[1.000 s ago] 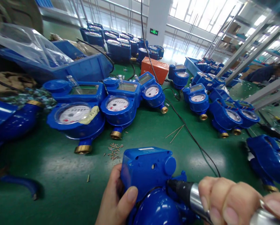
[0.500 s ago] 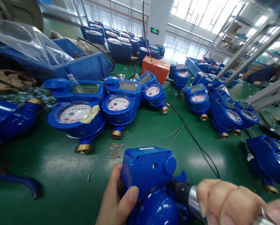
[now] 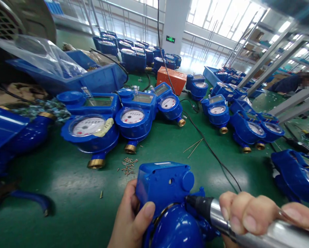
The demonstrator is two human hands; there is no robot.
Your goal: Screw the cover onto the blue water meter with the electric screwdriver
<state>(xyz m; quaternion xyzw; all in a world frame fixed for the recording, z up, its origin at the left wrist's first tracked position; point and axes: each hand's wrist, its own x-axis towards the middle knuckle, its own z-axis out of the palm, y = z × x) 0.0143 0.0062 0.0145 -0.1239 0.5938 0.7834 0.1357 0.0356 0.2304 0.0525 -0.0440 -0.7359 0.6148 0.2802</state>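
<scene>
My left hand is closed on a blue water meter, its thumb lying on the near side of the box-shaped housing. The meter is turned so that its plain back and rounded blue body face me; the dial is hidden. In my right hand is a silver and black power screwdriver, gripped with wrapped fingers. Its black tip meets the housing's lower right corner, beside the round body. The bit and any screw there cannot be made out. Beyond the meter lies a small pile of screws.
Several upright water meters stand in a row behind. A loose screw and a blue-handled tool lie left. A black cable crosses the green tabletop. Farther back are an orange box and a blue bin.
My right hand has shifted slightly, and more of the screwdriver's silver body shows. Its tip stays at the same corner. The camera view has turned a little to the left.
</scene>
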